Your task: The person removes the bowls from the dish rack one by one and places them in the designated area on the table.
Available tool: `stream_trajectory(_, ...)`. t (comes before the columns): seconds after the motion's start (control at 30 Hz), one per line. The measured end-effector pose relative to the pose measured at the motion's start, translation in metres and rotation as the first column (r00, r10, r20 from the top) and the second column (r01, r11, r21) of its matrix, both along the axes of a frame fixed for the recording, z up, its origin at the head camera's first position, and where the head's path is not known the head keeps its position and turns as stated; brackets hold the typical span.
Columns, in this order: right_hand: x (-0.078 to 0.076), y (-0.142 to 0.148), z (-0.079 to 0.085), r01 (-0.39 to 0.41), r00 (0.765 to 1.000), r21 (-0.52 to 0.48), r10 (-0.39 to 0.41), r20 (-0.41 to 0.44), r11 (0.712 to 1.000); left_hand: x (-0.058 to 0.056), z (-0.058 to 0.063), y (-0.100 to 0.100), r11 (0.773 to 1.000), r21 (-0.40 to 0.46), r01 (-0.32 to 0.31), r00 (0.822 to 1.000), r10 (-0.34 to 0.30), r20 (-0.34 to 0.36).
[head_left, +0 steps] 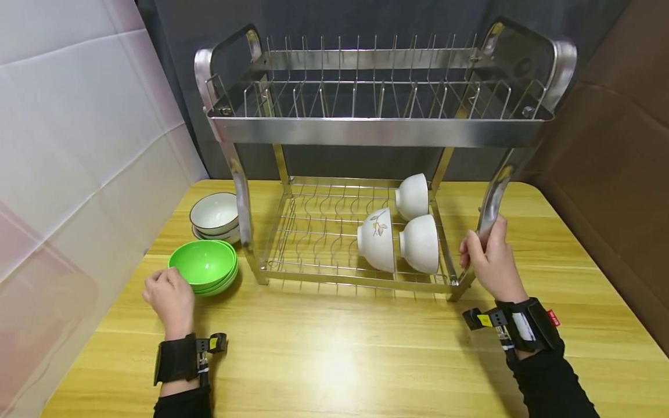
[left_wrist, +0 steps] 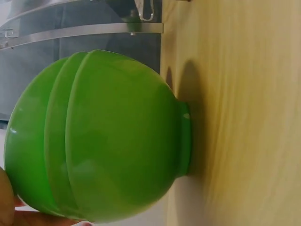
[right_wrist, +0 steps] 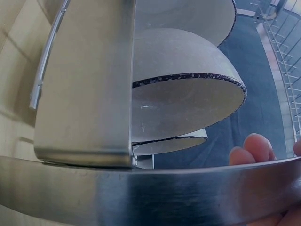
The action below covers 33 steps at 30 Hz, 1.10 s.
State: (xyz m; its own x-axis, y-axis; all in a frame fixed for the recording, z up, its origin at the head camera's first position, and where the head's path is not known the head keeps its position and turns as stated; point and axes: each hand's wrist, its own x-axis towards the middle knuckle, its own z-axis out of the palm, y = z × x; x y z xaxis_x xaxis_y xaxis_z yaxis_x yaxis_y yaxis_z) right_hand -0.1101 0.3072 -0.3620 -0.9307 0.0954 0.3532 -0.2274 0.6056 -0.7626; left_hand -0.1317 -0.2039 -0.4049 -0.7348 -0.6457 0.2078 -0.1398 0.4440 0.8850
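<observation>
The left fingers (head_left: pixel 166 280) pinch the near left rim of the stacked green bowls (head_left: pixel 202 261), which stand on the desk (head_left: pixel 334 348) just ahead and to the right of them. The right fingers (head_left: pixel 499 230) wrap round the right front leg (head_left: pixel 496 194) of the dish rack (head_left: pixel 373 132); to their left, three white bowls (head_left: pixel 375 244) stand on edge in its lower tier. Farther beyond the left fingers, past the green stack, we see nested pale bowls (head_left: pixel 214 212).

We cannot tell whether the left fingers have only the top green bowl or more. If the nested bowls stick, a lift could raise two and drop one. Held by one edge, a bowl may twist out of the fingers. If the right fingers tug the rack, we think the white bowls beside them could rock and knock together.
</observation>
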Motion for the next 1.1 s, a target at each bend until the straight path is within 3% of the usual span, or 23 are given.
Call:
stream_trajectory(0.3, 0.001, 0.0, 0.001, 0.003, 1.0, 0.008, -0.003, 0.001, 1.0, 0.003, -0.001, -0.006, 0.997, 0.023, 0.071, 0.99, -0.073, 0.12)
stream_trajectory(0.53, 0.0, 0.0, 0.001, 0.003, 1.0, 0.012, -0.004, 0.012, 1.0, 0.005, 0.003, -0.006, 0.996, 0.051, 0.069, 0.989, -0.075, 0.124)
stream_trajectory(0.63, 0.001, 0.001, 0.001, 0.004, 1.0, 0.011, -0.004, 0.016, 1.0, 0.004, 0.014, 0.0, 0.998, 0.025, 0.063, 0.995, -0.065, 0.08)
stream_trajectory(0.83, 0.002, 0.001, 0.003, 0.007, 1.0, 0.016, -0.007, 0.027, 1.0, 0.0, 0.051, 0.024, 0.996, 0.005, 0.088, 0.993, -0.088, -0.077)
stream_trajectory(0.97, 0.002, 0.001, 0.003, 0.009, 1.0, 0.018, -0.009, 0.027, 1.0, -0.009, 0.075, 0.043, 0.985, 0.015, 0.171, 0.974, -0.167, -0.152)
stream_trajectory(1.1, 0.001, 0.0, 0.002, 0.004, 1.0, 0.011, -0.004, 0.017, 1.0, -0.024, 0.087, 0.06, 0.959, 0.012, 0.284, 0.94, -0.276, -0.198)
